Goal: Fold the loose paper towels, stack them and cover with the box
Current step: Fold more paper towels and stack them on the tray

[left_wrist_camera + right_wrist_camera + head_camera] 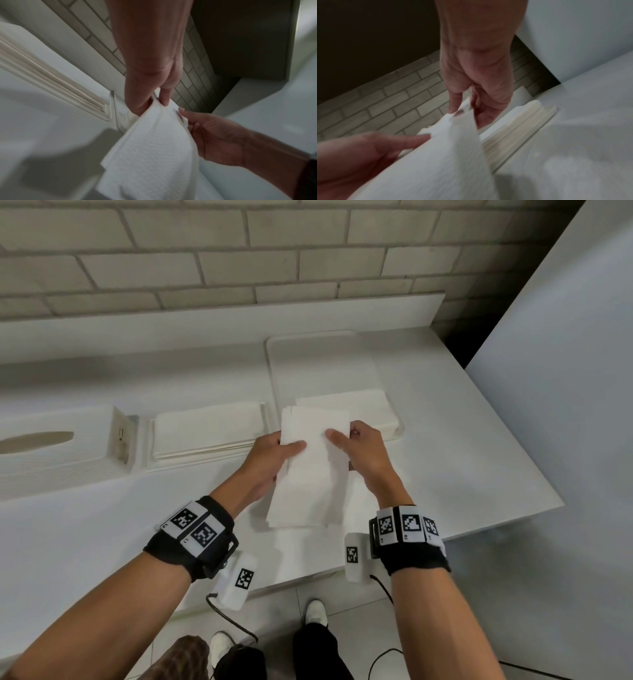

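Nearest the person, black wrist bands [191, 537] carrying square printed markers sat on both forearms above the front edge of the white table [85, 535]. Just beyond them, the paper towel [310, 470], a soft white embossed sheet folded into a long rectangle, was held above the table, its long axis running from the person toward the brick wall [205, 258] and its near end hanging lower. The left hand [270, 463] pinched the sheet's left edge, thumb on top and fingers curled beneath. The right hand [368, 455] pinched the right edge in the same manner, thumb on top. Behind the paper towel, toward the wall, a flat rectangular tray [274, 364] with rounded corners held a loose pile of towels [370, 405]. Left of the paper towel, a neat folded stack [209, 429] of cream-edged sheets lay in a shallow base. Farther left of that stack stood the box [58, 446], white and ribbed on its front face, with an oval slot in its top. The wall's pale matte bricks with dark joints closed the far side.
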A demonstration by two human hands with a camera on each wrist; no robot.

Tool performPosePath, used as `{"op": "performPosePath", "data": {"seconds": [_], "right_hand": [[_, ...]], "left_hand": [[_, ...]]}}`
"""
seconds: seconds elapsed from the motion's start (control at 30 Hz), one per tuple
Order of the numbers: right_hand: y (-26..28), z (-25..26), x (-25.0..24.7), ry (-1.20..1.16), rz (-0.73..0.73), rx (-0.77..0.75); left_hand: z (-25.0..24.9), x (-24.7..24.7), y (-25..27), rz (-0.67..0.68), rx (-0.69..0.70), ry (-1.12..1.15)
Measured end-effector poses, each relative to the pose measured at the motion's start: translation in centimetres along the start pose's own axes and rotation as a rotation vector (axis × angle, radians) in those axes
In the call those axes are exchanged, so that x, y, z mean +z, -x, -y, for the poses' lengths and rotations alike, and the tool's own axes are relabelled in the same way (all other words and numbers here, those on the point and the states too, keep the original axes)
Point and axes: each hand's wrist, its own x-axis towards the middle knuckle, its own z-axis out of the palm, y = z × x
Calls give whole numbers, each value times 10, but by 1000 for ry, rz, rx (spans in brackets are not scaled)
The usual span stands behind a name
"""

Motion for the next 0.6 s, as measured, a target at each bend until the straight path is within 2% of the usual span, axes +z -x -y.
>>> {"op": "performPosePath", "data": {"seconds": [0.07,0.13,0.17,0.23,0.47,0.6], "right_hand": [[-7,-11,-16,60,-90,30],[-15,-32,-39,429,-243,125],[-18,-43,-47,618,-278,201],[-18,-58,-54,772,-265,305],[-24,-54,-52,819,-173,360],[-22,-35,-53,662,-45,189]], "left_hand": [[4,-4,-2,-57,7,-28],[4,-10,-2,-82,15,-33],[2,-13,-1,-95,22,-39],[0,-22,0,-117,25,-44],[-4,-40,2,-139,37,-104],[-9,-49,8,-185,98,-90]]}}
